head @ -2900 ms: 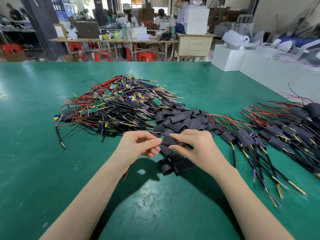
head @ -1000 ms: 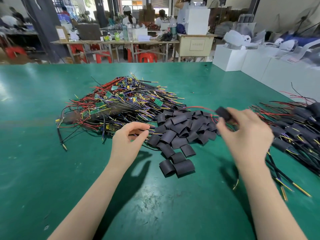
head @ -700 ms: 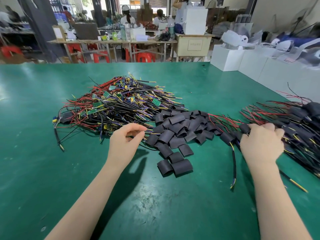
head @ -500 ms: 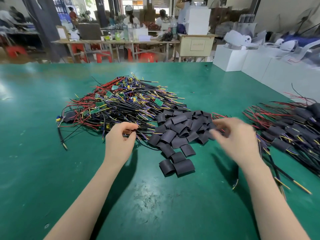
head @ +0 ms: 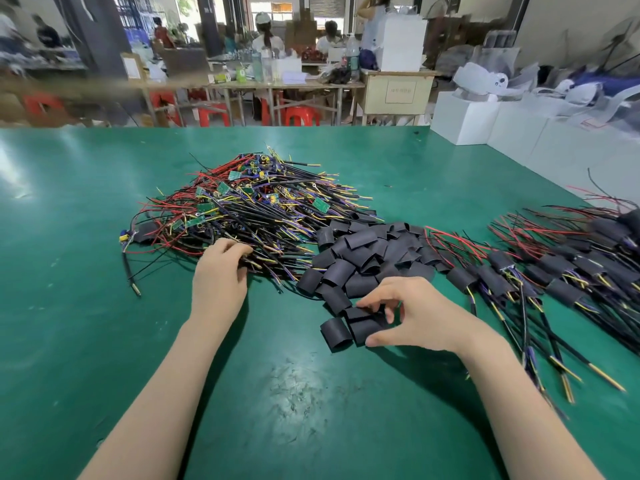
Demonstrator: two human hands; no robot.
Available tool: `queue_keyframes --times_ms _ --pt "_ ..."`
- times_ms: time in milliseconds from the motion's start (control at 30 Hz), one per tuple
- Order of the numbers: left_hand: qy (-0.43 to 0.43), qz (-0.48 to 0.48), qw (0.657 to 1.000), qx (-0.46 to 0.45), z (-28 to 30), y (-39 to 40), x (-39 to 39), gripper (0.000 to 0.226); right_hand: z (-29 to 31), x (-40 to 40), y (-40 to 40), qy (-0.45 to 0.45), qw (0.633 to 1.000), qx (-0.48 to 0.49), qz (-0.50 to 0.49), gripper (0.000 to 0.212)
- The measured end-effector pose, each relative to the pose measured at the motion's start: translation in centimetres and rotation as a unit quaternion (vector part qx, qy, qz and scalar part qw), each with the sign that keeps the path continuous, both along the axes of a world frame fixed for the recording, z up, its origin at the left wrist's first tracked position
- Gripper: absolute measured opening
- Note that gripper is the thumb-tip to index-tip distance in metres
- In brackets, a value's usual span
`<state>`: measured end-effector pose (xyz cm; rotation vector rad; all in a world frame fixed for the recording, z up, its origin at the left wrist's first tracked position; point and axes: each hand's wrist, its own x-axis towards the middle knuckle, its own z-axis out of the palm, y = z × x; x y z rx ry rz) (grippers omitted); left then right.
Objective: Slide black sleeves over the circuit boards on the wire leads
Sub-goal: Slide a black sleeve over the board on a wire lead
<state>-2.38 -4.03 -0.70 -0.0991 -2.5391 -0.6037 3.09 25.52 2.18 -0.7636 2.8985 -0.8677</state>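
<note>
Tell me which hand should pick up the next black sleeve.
Right. The right hand already hovers over the near edge of the sleeve pile, fingers curled around a loose sleeve. The left hand is busy at the unsleeved wire pile, apparently grasping a lead.

Black sleeves (head: pixel 360 251): short, flattened tube pieces, loose heap at mid-desk, several strays at its near edge. Bare wire leads (head: pixel 256 209): tangled pile left of the heap; red, black, yellow strands with small green circuit boards (head: pixel 321 205) exposed. Sleeved leads (head: pixel 561 268): fanned rows to the right.
</note>
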Motion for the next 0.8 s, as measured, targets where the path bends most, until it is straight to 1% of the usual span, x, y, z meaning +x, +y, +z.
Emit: queue_keyframes --times_ms 67,133,233,300,367,433,500,600,700,800 --pt "0.038 0.016 0.999 0.006 0.3 0.2 0.1 0.022 0.0 0.0 -0.2 0.007 1.000 0.006 -0.002 0.045" --pt "0.067 0.017 0.998 0.014 0.6 0.3 0.2 0.016 0.0 0.0 -0.3 0.020 1.000 0.006 -0.006 0.043" --pt "0.088 -0.015 0.995 0.048 1.0 0.0 0.3 0.014 0.1 -0.1 -0.3 0.047 0.998 0.018 -0.026 0.044" --pt "0.086 -0.031 0.992 0.087 1.1 -0.1 0.3 0.016 0.1 0.0 -0.3 0.067 0.997 0.036 -0.033 0.045" --pt "0.091 0.013 0.984 0.150 1.1 -0.2 0.0 0.019 0.1 0.0 -0.3 0.071 0.997 0.029 -0.032 0.044" --pt "0.107 0.094 0.973 0.181 0.8 -0.8 -0.4 0.025 0.1 0.0 -0.4 0.070 0.997 0.020 -0.029 0.040" --pt "0.082 0.140 0.967 0.197 0.3 -1.7 -0.7 0.027 0.0 0.0 -0.4 0.069 0.997 0.022 -0.025 0.037" --pt "0.020 0.141 0.961 0.239 -0.2 -2.5 -0.9 0.020 0.0 0.0 -0.4 0.066 0.997 0.025 -0.023 0.034" --pt "0.034 0.130 0.955 0.263 0.0 -2.8 -0.8 0.009 0.0 -0.1 -0.4 0.068 0.997 0.019 -0.021 0.028" --pt "0.062 0.132 0.950 0.274 0.9 -2.6 -0.7 0.006 0.0 -0.1 -0.4 0.073 0.997 0.014 -0.021 0.025"
